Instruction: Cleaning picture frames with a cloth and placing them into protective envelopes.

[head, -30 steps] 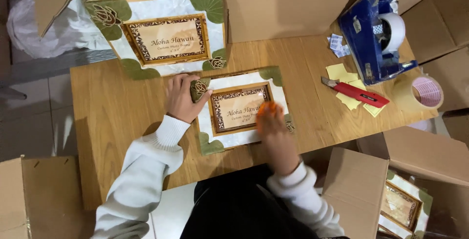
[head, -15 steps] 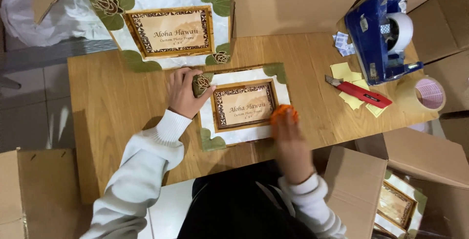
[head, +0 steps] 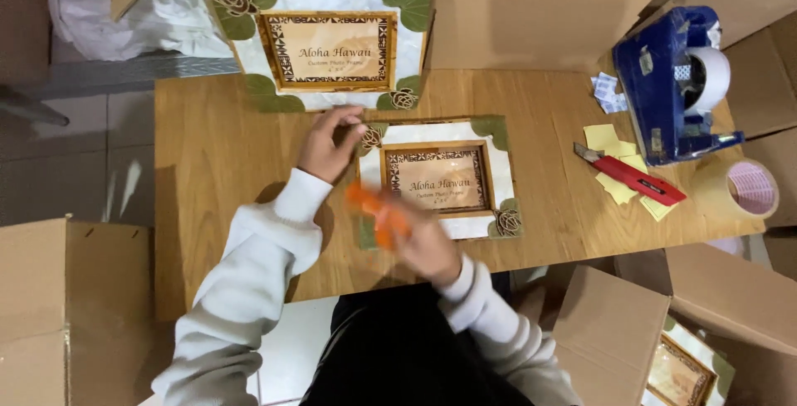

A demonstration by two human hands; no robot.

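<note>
Wiping a small picture frame on a wooden table.

The left hand is resting loosely curled, fingers half spread, on the far-left corner of the small frame, likely steadying it flat in the middle of the table. The right hand is closing around a blurred orange cloth over the frame's near-left edge. A larger matching frame is leaning upright at the far side. A blue tape dispenser is holding a tape roll at the right, beside a red cutter and yellow notes. A cardboard box at the near right is holding another frame.
</note>
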